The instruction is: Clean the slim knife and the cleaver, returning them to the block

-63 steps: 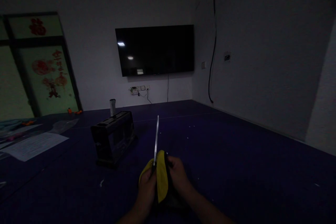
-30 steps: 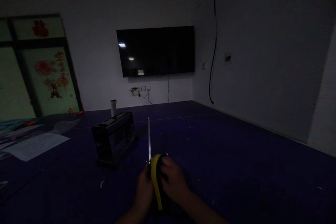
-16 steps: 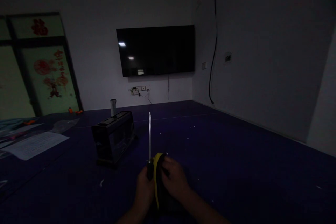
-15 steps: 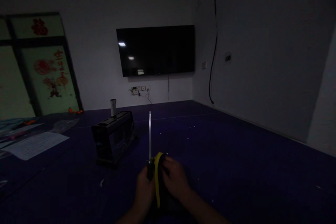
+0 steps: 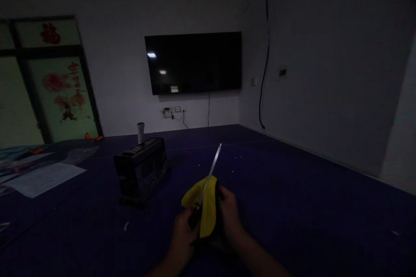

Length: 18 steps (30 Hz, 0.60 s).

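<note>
My left hand (image 5: pixel 182 230) is closed around the black handle of a tool with a long, thin metal shaft (image 5: pixel 213 165). The shaft leans up and to the right, and its tip looks narrower; the exact kind of tool is too dark to tell. A yellow cloth (image 5: pixel 209 212) with a dark edge is spread around the base of the shaft. My right hand (image 5: pixel 230 214) grips the cloth's right side, its fingertips partly hidden behind the fabric. The lower part of the cloth fades into shadow between my wrists.
A black box-shaped appliance (image 5: pixel 141 173) stands left of my hands on the dark blue surface (image 5: pixel 292 207), with a pale cylinder (image 5: pixel 141 132) behind it. Paper sheets (image 5: pixel 45 178) lie at far left. A television (image 5: pixel 195 62) hangs on the wall; a black cable (image 5: pixel 264 73) runs down at right.
The shaft has tipped from upright to leaning right. The yellow cloth, earlier seen as a narrow edge, now shows its broad face around the shaft. My right hand has shifted slightly right.
</note>
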Each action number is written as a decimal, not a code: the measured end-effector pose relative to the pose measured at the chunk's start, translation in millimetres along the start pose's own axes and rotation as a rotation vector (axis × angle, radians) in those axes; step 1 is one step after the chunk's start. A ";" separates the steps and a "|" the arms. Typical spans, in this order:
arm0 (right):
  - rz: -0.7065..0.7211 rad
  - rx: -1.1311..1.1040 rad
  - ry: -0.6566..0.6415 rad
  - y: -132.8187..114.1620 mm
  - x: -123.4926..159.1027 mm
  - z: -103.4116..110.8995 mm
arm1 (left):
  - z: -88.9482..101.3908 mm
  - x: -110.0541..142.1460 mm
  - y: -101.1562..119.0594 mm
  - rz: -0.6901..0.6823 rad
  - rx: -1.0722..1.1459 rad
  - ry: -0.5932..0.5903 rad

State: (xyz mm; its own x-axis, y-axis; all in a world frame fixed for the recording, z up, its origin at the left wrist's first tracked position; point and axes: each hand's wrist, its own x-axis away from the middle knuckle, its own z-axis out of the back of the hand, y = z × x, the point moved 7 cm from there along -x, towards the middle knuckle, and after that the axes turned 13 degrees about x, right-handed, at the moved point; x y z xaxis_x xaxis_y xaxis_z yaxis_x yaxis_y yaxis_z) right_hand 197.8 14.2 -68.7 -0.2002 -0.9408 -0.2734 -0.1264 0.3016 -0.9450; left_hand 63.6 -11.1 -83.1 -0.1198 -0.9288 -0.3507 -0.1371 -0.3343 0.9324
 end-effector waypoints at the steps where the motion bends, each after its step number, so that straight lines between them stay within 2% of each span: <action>1: 0.003 0.008 -0.013 -0.6 -1.4 -1.4 | -1.3 -0.2 -0.2 -0.010 0.016 -0.027; 4: -0.014 0.010 -0.011 0.5 -5.0 -1.7 | -3.0 -1.4 -0.3 -0.062 0.044 -0.080; 8: -0.057 -0.024 0.032 6.7 -9.4 3.1 | -2.0 -2.1 -0.7 -0.087 -0.060 -0.076; 11: -0.111 -0.076 0.090 16.2 -14.0 10.6 | 3.5 0.4 2.3 -0.105 -0.099 -0.028; 14: -0.163 -0.143 0.112 27.8 -20.0 17.3 | 13.4 6.6 11.2 -0.190 -0.132 0.061; 18: -0.230 -0.197 0.008 41.0 -28.5 13.4 | 15.1 13.2 23.1 -0.291 -0.185 0.101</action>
State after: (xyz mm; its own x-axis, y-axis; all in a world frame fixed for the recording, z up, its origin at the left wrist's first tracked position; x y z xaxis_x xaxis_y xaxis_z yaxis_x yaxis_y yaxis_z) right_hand 211.3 51.3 -102.1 -0.1523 -0.9869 -0.0537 -0.3549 0.1054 -0.9289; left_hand 43.9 -28.6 -67.4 -0.0030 -0.7987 -0.6017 0.0307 -0.6015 0.7983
